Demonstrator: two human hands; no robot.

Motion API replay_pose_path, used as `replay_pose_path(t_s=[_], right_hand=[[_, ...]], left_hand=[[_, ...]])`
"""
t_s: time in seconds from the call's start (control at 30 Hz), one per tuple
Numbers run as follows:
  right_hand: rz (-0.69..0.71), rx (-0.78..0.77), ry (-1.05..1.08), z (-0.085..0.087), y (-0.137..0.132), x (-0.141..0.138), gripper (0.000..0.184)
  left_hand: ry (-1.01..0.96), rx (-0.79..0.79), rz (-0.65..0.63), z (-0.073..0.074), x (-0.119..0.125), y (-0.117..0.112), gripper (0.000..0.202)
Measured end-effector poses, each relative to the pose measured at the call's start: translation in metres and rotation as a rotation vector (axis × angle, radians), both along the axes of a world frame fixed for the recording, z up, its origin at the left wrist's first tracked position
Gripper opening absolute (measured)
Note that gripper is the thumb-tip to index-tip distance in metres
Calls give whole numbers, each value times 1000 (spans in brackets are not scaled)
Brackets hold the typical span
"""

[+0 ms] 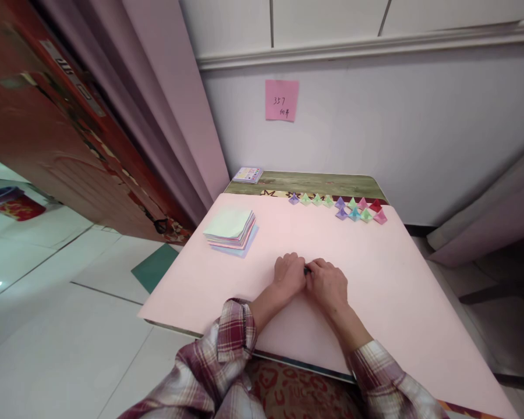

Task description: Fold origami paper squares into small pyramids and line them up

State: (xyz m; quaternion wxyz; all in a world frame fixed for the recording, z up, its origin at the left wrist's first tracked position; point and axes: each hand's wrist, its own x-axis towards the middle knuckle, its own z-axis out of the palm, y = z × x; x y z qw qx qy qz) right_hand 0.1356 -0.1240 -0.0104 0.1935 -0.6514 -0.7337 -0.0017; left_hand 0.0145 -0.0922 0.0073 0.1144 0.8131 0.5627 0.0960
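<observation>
My left hand (290,273) and my right hand (328,284) meet above the middle of the table, fingers curled inward. Between them shows a bit of dark green paper (306,270), pinched from both sides; the rest of it is hidden by my fingers. To the left of my hands lies a stack of square coloured paper sheets (229,227), pale green on top. Toward the back right stand small folded paper shapes in two rows, among them a red one (376,204), a blue one (354,213) and a pink one (380,216).
A pale pink sheet (402,302) covers most of the table. At the back left corner lies a small printed pack (247,175). A pink note (282,100) is stuck on the wall. A green square (154,267) lies on the floor at left, near a red door (91,157).
</observation>
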Motion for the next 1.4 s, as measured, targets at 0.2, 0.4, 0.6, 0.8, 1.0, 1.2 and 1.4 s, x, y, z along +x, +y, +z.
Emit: replay_pose_path(t_s=[0.2,0.4,0.6,0.8,1.0,1.2,1.4], right_hand=[[-85,87,204,16,-6,19,20],[-148,-6,320,30,0,42,18],[62,-64,251,40,14,37,16],[308,-214,-114,43,32,21,20],[393,-252,-293,43,43,11,19],[371,-222,-244,46,44,13,20],[-250,-269,67,61,104,56,15]], left_hand=[[-273,26,28,6,-27,2,18],[-420,8,129,-4,-59,14,15],[-477,152,138,-34,-73,15,16],[-560,186,90,-45,-78,14,15],[-583,181,78,-45,-80,15,15],[-595,169,74,-45,-81,15,15],[-591,153,88,-44,-82,15,16]])
